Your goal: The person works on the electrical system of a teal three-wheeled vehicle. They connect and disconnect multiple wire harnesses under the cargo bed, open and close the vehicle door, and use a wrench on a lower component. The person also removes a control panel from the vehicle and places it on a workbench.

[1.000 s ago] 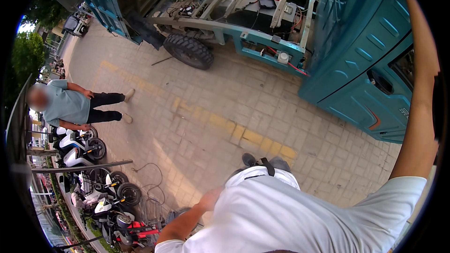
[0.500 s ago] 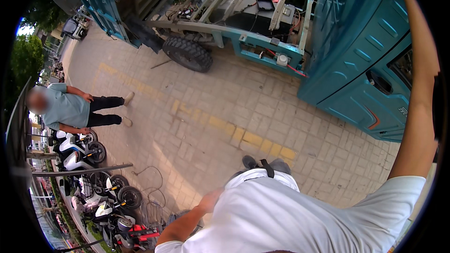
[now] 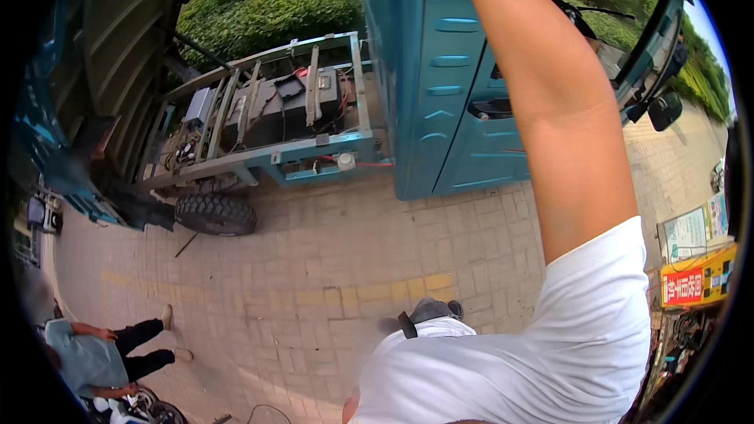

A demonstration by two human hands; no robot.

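Observation:
My right arm (image 3: 569, 126) reaches up and forward past the cab of a teal truck; its hand lies beyond the top edge, so what it touches is hidden. A sliver of skin from my left arm or hand (image 3: 351, 407) shows beside my white shirt (image 3: 487, 369), its fingers not visible. Behind my right arm is the teal cab door (image 3: 483, 165) with a black door handle (image 3: 491, 108). Left of the cab, the open truck frame (image 3: 251, 159) carries a dark battery box (image 3: 271, 118), cables and a small white reservoir (image 3: 346, 161).
The raised cargo bed (image 3: 118, 55) stands over the frame at left, above a black tyre (image 3: 216, 213). A person in a light blue shirt (image 3: 86, 357) stands at lower left near parked scooters (image 3: 145, 404). A yellow box (image 3: 699, 276) stands far right on the brick paving (image 3: 290, 251).
My view has turned right, so the truck and the person appear further left. My right arm now reaches across the cab door, and my left forearm has mostly left the view.

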